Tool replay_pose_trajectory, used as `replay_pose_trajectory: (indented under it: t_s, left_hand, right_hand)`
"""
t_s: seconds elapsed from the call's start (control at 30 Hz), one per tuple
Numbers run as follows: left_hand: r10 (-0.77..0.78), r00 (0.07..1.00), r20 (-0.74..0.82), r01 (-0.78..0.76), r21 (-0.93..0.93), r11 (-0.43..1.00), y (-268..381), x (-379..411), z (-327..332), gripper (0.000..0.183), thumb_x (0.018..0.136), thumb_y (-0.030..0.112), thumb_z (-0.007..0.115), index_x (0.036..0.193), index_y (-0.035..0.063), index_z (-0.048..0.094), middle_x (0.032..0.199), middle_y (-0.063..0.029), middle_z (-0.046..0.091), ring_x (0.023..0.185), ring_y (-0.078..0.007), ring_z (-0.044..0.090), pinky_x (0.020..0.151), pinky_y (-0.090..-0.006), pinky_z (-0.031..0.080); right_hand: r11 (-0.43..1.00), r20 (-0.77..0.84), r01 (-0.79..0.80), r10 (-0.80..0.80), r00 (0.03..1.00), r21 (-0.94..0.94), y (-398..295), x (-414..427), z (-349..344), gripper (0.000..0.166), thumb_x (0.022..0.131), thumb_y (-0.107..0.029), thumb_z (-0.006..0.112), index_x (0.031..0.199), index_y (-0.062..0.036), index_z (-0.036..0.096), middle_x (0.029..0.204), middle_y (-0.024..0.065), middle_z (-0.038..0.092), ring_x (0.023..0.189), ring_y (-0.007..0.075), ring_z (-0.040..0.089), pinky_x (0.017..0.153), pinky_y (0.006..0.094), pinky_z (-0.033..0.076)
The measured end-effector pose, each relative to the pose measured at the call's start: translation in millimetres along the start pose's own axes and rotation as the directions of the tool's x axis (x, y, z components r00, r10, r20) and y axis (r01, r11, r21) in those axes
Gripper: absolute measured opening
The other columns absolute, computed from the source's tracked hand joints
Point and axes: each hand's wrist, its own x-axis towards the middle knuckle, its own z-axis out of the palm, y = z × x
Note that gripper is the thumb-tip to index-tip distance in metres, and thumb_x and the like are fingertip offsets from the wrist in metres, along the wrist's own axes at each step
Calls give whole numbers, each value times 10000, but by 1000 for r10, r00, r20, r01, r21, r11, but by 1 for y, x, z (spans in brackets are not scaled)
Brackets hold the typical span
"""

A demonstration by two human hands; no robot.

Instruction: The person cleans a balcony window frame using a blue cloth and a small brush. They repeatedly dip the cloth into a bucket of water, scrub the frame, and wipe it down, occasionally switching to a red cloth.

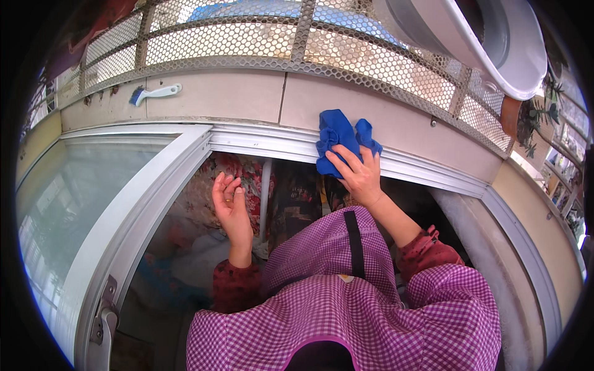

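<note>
My right hand (359, 176) grips a crumpled blue cloth (341, 132) and presses it onto the white window track (269, 143). Part of the cloth spreads over the tiled sill (222, 99) beyond the track. My left hand (232, 204) is raised on the inner side of the frame, its palm partly turned up and its fingers loosely curled. It wears a ring and holds nothing. A small white-handled brush (160, 92) with blue bristles lies on the sill at the left.
A sliding glass pane (102, 185) in a white frame stands at the left, with a metal latch (106, 315). Perforated metal guard (222, 44) bounds the sill. At upper right are a white basin (515, 51) and a terracotta pot (510, 116). Floral fabric (236, 181) lies below.
</note>
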Motion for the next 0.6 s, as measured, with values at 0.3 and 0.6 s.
replay_pose_trajectory:
  t_s: [0.3,0.6]
  left_hand:
    - [186,978,-96,-166,191,967,14,11,10,459,903,-34,495,1347,-2,379,1206,-142,517,1114,-200,513,938,-322,430]
    - [254,961,112,-274,238,932,-2,43,38,438,895,-42,500,1324,-11,416,1229,-123,502,1127,-197,514,970,-311,399]
  right_hand:
    - [975,-241,-30,84,967,222,-152,135,115,359,795,-194,543,1130,-78,600,1150,75,554,1055,276,497,789,479,404]
    - [956,4,-235,239,971,-176,82,-113,-19,582,567,-198,775,1122,-209,601,1175,-37,524,1037,271,456,862,423,415]
